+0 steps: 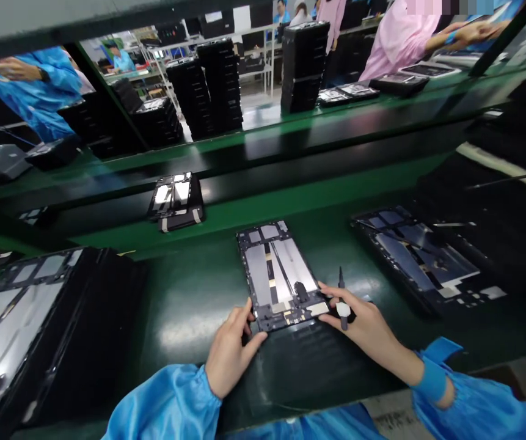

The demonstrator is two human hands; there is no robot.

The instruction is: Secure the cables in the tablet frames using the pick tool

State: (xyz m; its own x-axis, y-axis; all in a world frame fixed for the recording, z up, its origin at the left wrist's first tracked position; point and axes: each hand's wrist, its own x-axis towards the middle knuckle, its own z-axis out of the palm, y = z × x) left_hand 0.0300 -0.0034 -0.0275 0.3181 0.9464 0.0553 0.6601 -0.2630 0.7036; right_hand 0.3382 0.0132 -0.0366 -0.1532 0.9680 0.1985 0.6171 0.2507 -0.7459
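Note:
An opened tablet [283, 263] lies on the green bench in front of me, its pale silver battery panels, dark ribbon cables and lower circuit board exposed. My left hand [231, 348] grips its left edge near the bottom corner, thumb along the lower side. At the lower right corner, my right hand [361, 324] pinches the edge between thumb and fingers. A dark, pointed tool, perhaps tweezers [341, 278], sticks up out of the right hand, with a small whitish piece [343, 309] by its lower part. How the tool is held is partly hidden by the fingers.
To the left stands a stack of opened tablets in black trays [29, 281]. Another opened tablet [409, 250] lies right, beside black cloth [510, 201]. One more tablet unit [173, 195] rests on the back ledge. Tall black tray stacks [306, 67] and co-workers are beyond.

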